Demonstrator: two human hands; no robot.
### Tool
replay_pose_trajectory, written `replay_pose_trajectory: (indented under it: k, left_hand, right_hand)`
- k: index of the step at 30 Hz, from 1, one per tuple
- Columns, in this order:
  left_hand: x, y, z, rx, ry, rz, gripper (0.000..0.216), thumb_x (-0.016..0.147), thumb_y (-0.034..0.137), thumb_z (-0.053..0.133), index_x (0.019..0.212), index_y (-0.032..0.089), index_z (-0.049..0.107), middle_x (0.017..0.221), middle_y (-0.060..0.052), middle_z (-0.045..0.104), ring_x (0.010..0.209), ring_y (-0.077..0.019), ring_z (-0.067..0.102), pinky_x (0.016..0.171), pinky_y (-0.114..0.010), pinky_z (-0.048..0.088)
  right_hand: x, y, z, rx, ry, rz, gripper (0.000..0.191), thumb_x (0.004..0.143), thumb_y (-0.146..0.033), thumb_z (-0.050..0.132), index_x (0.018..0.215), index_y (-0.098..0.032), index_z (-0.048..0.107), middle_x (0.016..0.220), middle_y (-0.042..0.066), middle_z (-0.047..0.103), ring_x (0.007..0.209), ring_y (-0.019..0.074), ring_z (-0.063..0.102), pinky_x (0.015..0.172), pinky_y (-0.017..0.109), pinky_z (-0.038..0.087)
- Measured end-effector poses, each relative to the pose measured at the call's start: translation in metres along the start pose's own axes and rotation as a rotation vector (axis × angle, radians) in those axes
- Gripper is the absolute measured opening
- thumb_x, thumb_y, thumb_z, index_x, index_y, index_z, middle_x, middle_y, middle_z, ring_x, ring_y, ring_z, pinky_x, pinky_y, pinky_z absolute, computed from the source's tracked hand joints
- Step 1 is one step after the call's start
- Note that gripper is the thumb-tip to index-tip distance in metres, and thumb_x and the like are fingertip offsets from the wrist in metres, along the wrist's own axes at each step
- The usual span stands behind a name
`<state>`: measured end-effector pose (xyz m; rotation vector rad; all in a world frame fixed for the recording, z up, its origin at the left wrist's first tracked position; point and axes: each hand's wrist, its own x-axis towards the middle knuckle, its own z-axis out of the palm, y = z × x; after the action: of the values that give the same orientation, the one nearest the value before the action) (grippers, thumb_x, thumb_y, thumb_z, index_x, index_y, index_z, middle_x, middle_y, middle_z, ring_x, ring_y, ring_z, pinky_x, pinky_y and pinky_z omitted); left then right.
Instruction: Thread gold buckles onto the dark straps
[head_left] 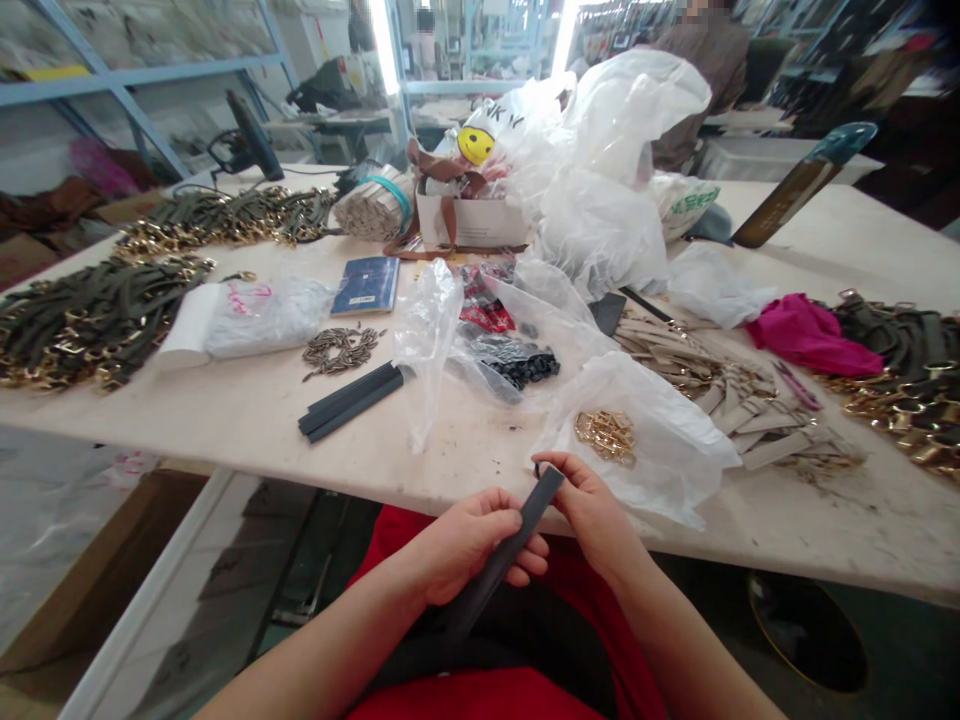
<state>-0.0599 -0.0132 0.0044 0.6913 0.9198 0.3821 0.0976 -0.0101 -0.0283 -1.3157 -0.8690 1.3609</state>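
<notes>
A flat dark grey strap point(501, 565) slants up from my lap, just in front of the table's edge. My left hand point(487, 535) is closed round it, with the thumb pressed on top. At the strap's upper end, my right hand point(592, 505) is closed in a pinch. A small black piece point(537, 468) shows at its fingertips, too small to identify. Beyond my hands lie small gold metal fittings point(604, 437) on a clear plastic bag point(667, 450). More dark straps point(351, 402) lie stacked to the left. Small black pieces point(525, 365) spill from another bag.
Bundles of olive straps with gold clasps point(82, 320) cover the table's left end. Beige straps point(720, 385) and a pink cloth point(814, 335) lie at right. A blue booklet point(366, 285), brown metal pieces point(341, 348) and large white bags point(600, 190) stand farther back.
</notes>
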Motion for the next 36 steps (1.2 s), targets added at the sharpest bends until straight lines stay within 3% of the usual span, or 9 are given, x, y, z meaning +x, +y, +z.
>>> replay_pose_trajectory:
  k: [3, 7, 10, 14, 19, 25, 28, 33, 36]
  left_hand:
    - [-0.001, 0.000, -0.001, 0.142, -0.011, 0.067, 0.017, 0.070, 0.019, 0.053, 0.080, 0.018, 0.040, 0.073, -0.002, 0.064, 0.062, -0.0135, 0.062, 0.055, -0.023, 0.044]
    - [0.004, -0.003, -0.011, 0.561, 0.305, 0.394, 0.013, 0.066, 0.015, 0.052, 0.069, 0.019, 0.040, 0.061, 0.005, 0.052, 0.056, -0.0099, 0.048, 0.053, -0.021, 0.036]
    - [0.007, -0.004, -0.016, 0.769, 0.459, 0.498, 0.009, 0.066, 0.017, 0.055, 0.069, 0.019, 0.046, 0.064, 0.004, 0.050, 0.063, -0.0121, 0.046, 0.059, -0.023, 0.036]
    - [0.007, -0.005, -0.016, 0.735, 0.431, 0.512, 0.007, 0.071, 0.017, 0.049, 0.077, 0.017, 0.053, 0.073, 0.001, 0.056, 0.068, -0.0135, 0.050, 0.064, -0.025, 0.038]
    - [0.004, -0.006, -0.010, 0.394, 0.275, 0.259, 0.015, 0.070, 0.014, 0.050, 0.085, 0.017, 0.051, 0.066, 0.003, 0.055, 0.059, -0.0109, 0.053, 0.054, -0.022, 0.041]
    - [0.003, -0.005, -0.006, 0.217, 0.247, 0.200, 0.027, 0.070, 0.012, 0.053, 0.096, 0.017, 0.049, 0.084, 0.000, 0.055, 0.065, -0.0096, 0.057, 0.054, -0.019, 0.044]
    - [0.005, -0.008, -0.009, 0.369, 0.252, 0.248, 0.028, 0.073, 0.012, 0.048, 0.101, 0.017, 0.050, 0.087, -0.003, 0.058, 0.067, -0.0114, 0.057, 0.058, -0.021, 0.045]
    - [0.006, -0.009, -0.015, 0.879, 0.344, 0.575, 0.027, 0.076, 0.018, 0.051, 0.102, 0.017, 0.059, 0.102, -0.007, 0.060, 0.097, -0.0208, 0.053, 0.087, -0.029, 0.038]
    - [0.004, -0.006, -0.015, 0.982, 0.347, 0.527, 0.025, 0.085, 0.028, 0.040, 0.093, 0.018, 0.061, 0.086, -0.006, 0.064, 0.081, -0.0192, 0.057, 0.074, -0.027, 0.041]
  right_hand:
    - [0.002, 0.003, -0.001, 0.081, -0.012, 0.038, 0.028, 0.069, -0.044, 0.066, 0.087, -0.022, 0.062, 0.065, -0.004, 0.054, 0.060, 0.0106, 0.048, 0.060, 0.024, 0.041]
    - [-0.002, 0.005, -0.001, 0.201, 0.028, 0.073, 0.033, 0.066, -0.046, 0.069, 0.086, -0.021, 0.061, 0.071, -0.002, 0.056, 0.060, 0.0109, 0.050, 0.059, 0.025, 0.045]
    - [-0.007, 0.003, 0.002, 0.240, 0.007, 0.087, 0.033, 0.066, -0.045, 0.069, 0.086, -0.020, 0.061, 0.070, -0.001, 0.056, 0.060, 0.0109, 0.051, 0.059, 0.025, 0.046]
    - [-0.008, 0.003, 0.004, 0.274, 0.026, 0.108, 0.033, 0.063, -0.045, 0.071, 0.084, -0.021, 0.062, 0.068, -0.002, 0.057, 0.059, 0.0096, 0.051, 0.057, 0.023, 0.046]
    - [-0.002, 0.010, 0.001, 0.240, 0.038, 0.123, 0.033, 0.062, -0.044, 0.072, 0.083, -0.021, 0.062, 0.068, -0.002, 0.057, 0.058, 0.0098, 0.051, 0.057, 0.024, 0.047]
    - [-0.001, 0.011, -0.001, 0.207, 0.025, 0.116, 0.033, 0.061, -0.044, 0.072, 0.082, -0.020, 0.063, 0.066, -0.002, 0.057, 0.059, 0.0106, 0.051, 0.058, 0.024, 0.047]
    - [-0.002, 0.010, -0.001, 0.206, 0.019, 0.117, 0.032, 0.061, -0.042, 0.073, 0.082, -0.020, 0.063, 0.067, -0.002, 0.057, 0.059, 0.0103, 0.051, 0.058, 0.024, 0.047]
    - [-0.004, 0.009, -0.001, 0.304, -0.004, 0.155, 0.030, 0.060, -0.037, 0.076, 0.082, -0.020, 0.064, 0.071, -0.003, 0.059, 0.058, 0.0079, 0.052, 0.058, 0.021, 0.047]
    - [-0.004, 0.009, -0.001, 0.419, -0.035, 0.223, 0.029, 0.059, -0.034, 0.077, 0.082, -0.020, 0.065, 0.069, -0.003, 0.058, 0.058, 0.0070, 0.052, 0.057, 0.020, 0.047]
